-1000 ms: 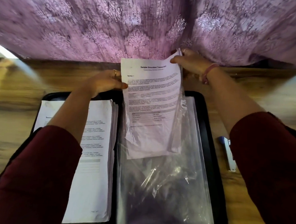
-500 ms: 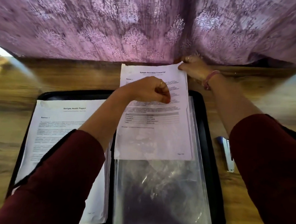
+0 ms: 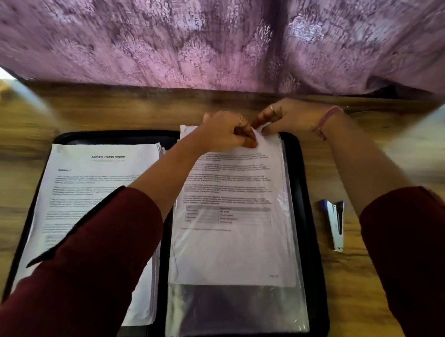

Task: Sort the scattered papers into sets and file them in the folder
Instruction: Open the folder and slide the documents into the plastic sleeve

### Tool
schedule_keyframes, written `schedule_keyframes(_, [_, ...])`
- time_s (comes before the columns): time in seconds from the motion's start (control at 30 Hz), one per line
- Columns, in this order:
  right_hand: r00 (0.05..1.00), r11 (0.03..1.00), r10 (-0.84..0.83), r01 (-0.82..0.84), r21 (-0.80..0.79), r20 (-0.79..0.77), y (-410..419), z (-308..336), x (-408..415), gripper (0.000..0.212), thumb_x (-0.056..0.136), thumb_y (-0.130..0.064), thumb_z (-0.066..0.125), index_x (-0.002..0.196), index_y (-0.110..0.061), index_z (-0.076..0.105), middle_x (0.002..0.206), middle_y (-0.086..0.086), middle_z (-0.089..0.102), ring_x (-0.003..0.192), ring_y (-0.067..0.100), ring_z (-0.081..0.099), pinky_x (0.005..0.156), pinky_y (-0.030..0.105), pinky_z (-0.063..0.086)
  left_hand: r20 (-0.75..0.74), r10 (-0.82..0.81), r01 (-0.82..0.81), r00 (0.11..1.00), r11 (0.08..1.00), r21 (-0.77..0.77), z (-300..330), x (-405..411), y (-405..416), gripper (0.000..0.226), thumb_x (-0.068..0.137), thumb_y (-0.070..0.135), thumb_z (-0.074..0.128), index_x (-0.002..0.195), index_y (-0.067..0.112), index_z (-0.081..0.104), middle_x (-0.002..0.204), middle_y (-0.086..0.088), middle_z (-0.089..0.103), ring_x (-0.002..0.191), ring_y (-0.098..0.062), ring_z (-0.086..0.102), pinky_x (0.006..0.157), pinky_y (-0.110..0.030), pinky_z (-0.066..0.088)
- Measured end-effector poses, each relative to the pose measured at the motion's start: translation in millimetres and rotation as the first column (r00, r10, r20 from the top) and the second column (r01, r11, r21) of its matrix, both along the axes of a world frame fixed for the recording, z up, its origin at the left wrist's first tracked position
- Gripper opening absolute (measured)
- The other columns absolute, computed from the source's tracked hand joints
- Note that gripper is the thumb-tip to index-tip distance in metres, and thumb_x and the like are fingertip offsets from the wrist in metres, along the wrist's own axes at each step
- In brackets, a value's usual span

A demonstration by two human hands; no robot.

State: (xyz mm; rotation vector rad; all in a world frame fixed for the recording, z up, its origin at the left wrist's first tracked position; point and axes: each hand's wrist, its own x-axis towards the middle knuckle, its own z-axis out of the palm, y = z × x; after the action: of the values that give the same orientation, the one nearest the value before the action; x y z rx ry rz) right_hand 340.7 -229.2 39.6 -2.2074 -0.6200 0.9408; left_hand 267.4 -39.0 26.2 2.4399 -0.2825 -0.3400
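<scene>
The paper set (image 3: 230, 194) is lying mostly inside the sleeve (image 3: 237, 308) on the folder's (image 3: 314, 224) right half, long axis running away from the person, heading far. Left hand (image 3: 226, 132) and right hand (image 3: 291, 117) are pinching its top edge; next, seating it fully probably needs a gentle push nearward.

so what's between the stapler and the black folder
Nothing: in the head view only bare wooden table separates the stapler from the black folder.

The wooden surface (image 3: 371, 160) carries an open black folder (image 3: 314, 224) and, just to its right, a small stapler (image 3: 336, 223).
</scene>
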Motion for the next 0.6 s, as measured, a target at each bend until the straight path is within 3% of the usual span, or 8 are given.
schedule_keyframes(0.1, [0.999, 0.999, -0.03, 0.03, 0.011, 0.041, -1, 1, -6, 0.024, 0.082, -0.009, 0.072, 0.104, -0.019, 0.072, 0.105, 0.004, 0.073, 0.098, 0.016, 0.067, 0.094, 0.032, 0.05, 0.037, 0.004, -0.005, 0.999, 1.0, 0.016, -2, -3, 0, 0.019, 0.078, 0.048, 0.075, 0.092, 0.036, 0.073, 0.083, 0.023, 0.057, 0.1, -0.009, 0.055, 0.102, -0.049, 0.032])
schedule_keyframes(0.2, [0.993, 0.99, -0.108, 0.104, 0.094, 0.037, -4, 2, -7, 0.02, 0.084, -0.01, 0.071, 0.097, -0.024, 0.071, 0.099, 0.003, 0.073, 0.09, 0.011, 0.067, 0.088, 0.027, 0.053, 0.062, 0.015, -0.018, 0.998, 0.998, 0.053, -4, -5, 4, 0.023, 0.078, 0.052, 0.073, 0.094, 0.036, 0.07, 0.104, 0.009, 0.048, 0.114, -0.018, 0.042, 0.101, -0.048, 0.028])
schedule_keyframes(0.27, [0.993, 0.987, -0.112, 0.109, 0.119, 0.022, -7, 1, -10, 0.02, 0.086, -0.01, 0.068, 0.099, -0.025, 0.07, 0.1, 0.001, 0.073, 0.09, 0.007, 0.066, 0.087, 0.022, 0.052, 0.035, 0.046, -0.049, 0.998, 0.996, 0.08, -7, -7, 12, 0.024, 0.078, 0.058, 0.069, 0.09, 0.038, 0.064, 0.12, 0.006, 0.039, 0.121, -0.018, 0.034, 0.104, -0.043, 0.023])
schedule_keyframes(0.4, [0.984, 0.966, -0.177, 0.171, 0.192, 0.014, -14, -6, -12, 0.009, 0.087, -0.025, 0.07, 0.095, -0.025, 0.074, 0.097, -0.008, 0.074, 0.089, 0.002, 0.064, 0.091, 0.025, 0.051, -0.035, 0.019, -0.013, 0.999, 0.983, 0.182, -14, -18, 43, 0.03, 0.078, 0.066, 0.062, 0.089, 0.038, 0.063, 0.124, 0.01, 0.032, 0.12, -0.015, 0.026, 0.102, -0.039, 0.018])
schedule_keyframes(0.43, [0.983, 0.955, -0.18, 0.18, 0.236, -0.023, -17, -6, -13, 0.011, 0.082, -0.035, 0.073, 0.091, -0.028, 0.076, 0.094, -0.011, 0.074, 0.087, -0.001, 0.064, 0.087, 0.021, 0.05, -0.028, 0.022, -0.016, 0.999, 0.983, 0.185, -15, -22, 52, 0.03, 0.079, 0.063, 0.064, 0.092, 0.036, 0.066, 0.127, 0.009, 0.034, 0.12, -0.014, 0.026, 0.101, -0.037, 0.016])
schedule_keyframes(0.5, [0.993, 0.953, -0.109, 0.12, 0.278, -0.054, -24, -7, -13, 0.039, 0.065, -0.051, 0.08, 0.097, -0.03, 0.076, 0.1, -0.012, 0.074, 0.095, 0.001, 0.066, 0.09, 0.018, 0.05, 0.005, 0.035, -0.035, 0.999, 0.987, 0.157, -20, -28, 69, 0.027, 0.081, 0.053, 0.07, 0.095, 0.03, 0.068, 0.13, 0.008, 0.039, 0.124, -0.015, 0.028, 0.097, -0.033, 0.011])
schedule_keyframes(0.6, [0.997, 0.962, 0.025, -0.004, 0.272, -0.074, -28, -7, -11, 0.062, 0.053, -0.053, 0.087, 0.11, -0.034, 0.072, 0.112, -0.009, 0.071, 0.107, 0.009, 0.065, 0.095, 0.023, 0.049, 0.042, 0.075, -0.078, 0.996, 0.992, 0.098, -22, -35, 81, 0.016, 0.082, 0.041, 0.074, 0.09, 0.03, 0.066, 0.124, 0.01, 0.044, 0.128, -0.016, 0.032, 0.099, -0.033, 0.008])
